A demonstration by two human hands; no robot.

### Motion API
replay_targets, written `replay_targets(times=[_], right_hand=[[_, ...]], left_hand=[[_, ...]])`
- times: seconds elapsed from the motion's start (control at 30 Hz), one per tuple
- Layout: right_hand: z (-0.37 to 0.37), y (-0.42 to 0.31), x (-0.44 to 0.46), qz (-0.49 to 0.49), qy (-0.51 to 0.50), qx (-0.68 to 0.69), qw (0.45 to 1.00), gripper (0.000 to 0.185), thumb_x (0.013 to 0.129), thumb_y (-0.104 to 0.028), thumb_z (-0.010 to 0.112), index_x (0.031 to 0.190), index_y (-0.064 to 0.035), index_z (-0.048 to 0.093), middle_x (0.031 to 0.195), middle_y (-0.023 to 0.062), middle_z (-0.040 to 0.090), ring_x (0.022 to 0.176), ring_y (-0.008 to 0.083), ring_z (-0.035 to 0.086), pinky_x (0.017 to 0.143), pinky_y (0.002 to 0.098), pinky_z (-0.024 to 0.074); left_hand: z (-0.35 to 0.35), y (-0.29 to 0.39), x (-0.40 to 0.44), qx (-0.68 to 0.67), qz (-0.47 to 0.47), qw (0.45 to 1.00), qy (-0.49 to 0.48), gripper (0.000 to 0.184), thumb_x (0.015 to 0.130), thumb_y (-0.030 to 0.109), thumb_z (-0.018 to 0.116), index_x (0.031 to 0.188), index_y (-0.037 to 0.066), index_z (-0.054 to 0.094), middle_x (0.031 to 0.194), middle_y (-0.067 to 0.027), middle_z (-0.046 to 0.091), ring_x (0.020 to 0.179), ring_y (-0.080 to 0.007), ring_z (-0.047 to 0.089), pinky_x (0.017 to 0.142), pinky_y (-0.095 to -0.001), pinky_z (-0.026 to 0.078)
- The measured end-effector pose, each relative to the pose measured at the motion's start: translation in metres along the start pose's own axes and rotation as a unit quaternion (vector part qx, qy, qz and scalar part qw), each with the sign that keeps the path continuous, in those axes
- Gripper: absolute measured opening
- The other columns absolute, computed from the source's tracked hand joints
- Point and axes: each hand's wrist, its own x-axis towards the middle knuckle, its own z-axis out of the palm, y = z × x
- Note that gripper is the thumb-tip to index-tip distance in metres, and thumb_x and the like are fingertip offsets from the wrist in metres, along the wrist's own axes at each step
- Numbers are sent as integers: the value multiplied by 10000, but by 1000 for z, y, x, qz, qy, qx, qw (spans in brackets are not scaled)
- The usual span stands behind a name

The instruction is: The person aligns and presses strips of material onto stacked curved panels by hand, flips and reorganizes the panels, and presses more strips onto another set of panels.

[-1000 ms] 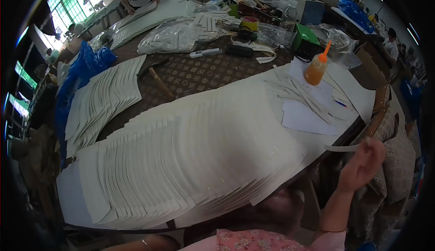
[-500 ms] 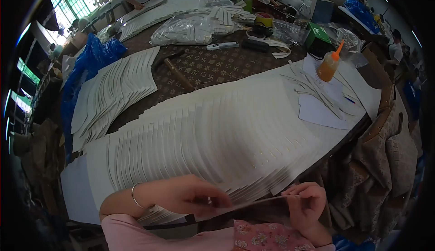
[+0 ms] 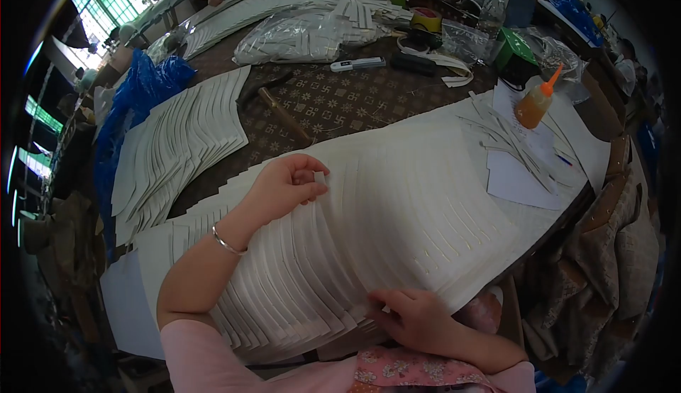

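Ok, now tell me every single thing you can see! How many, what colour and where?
Long row of overlapping sheets: too many to count, off-white, near side
Shorter row of sheets: many, off-white, left
Plastic bundle: one, blue, far left
Wooden-handled tool: one, brown, behind long row
Clear bag of strips: one, whitish, back
Utility knife: one, pale, back middle
Box: one, green, back right
Squeeze bottle: one, amber, orange tip, right
Loose strips: several, white, below bottle
Patterned tablecloth: one, brown, middle
Clutter further back: too jumbled to count
Bracelet: one, silver, left wrist
Left hand: one, bare, pinching a sheet
Right hand: one, bare, near edge
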Motion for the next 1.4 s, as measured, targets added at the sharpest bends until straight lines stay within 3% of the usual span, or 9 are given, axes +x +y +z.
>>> replay_targets(times=[0.17, 0.27, 0.5, 1.07, 1.4], right_hand=[[10, 2, 10, 10, 4, 12, 1000, 237, 853, -153, 744, 1045, -34, 673, 812, 121, 682, 660, 273, 671, 594, 374, 539], [7, 3, 14, 23, 5, -2, 1000, 234, 851, -153, 743, 1041, -32, 679, 810, 125, 680, 662, 289, 667, 598, 377, 537], [6, 4, 18, 38, -13, -11, 999, 233, 847, -146, 735, 1046, -40, 679, 810, 123, 680, 682, 303, 669, 604, 389, 538], [7, 4, 16, 51, -34, -30, 998, 239, 829, -184, 744, 1032, -71, 688, 803, 120, 682, 692, 309, 673, 595, 400, 539], [5, 2, 19, 41, -43, -58, 997, 241, 835, -203, 725, 1024, -63, 676, 799, 102, 673, 702, 284, 672, 601, 380, 542]], left_hand=[[4, 0, 17, 144, 83, 986, 24, 193, 858, 119, 741, 1032, 35, 734, 781, 3, 635, 686, -67, 533, 650, -244, 466], [6, -1, 24, 166, 71, 983, 26, 216, 860, 117, 732, 1059, 35, 731, 785, -9, 637, 697, -76, 539, 662, -259, 476], [6, -13, 33, 139, 51, 989, 12, 224, 859, 103, 722, 1075, 45, 727, 797, -19, 647, 713, -89, 565, 693, -263, 491], [11, -26, 37, 150, 137, 979, 23, 240, 821, 94, 746, 1055, 44, 726, 782, -27, 620, 691, -107, 520, 668, -273, 465], [14, -26, 37, 159, 127, 978, 35, 239, 809, 103, 753, 1038, 49, 713, 745, -23, 623, 676, -119, 511, 650, -287, 455]])
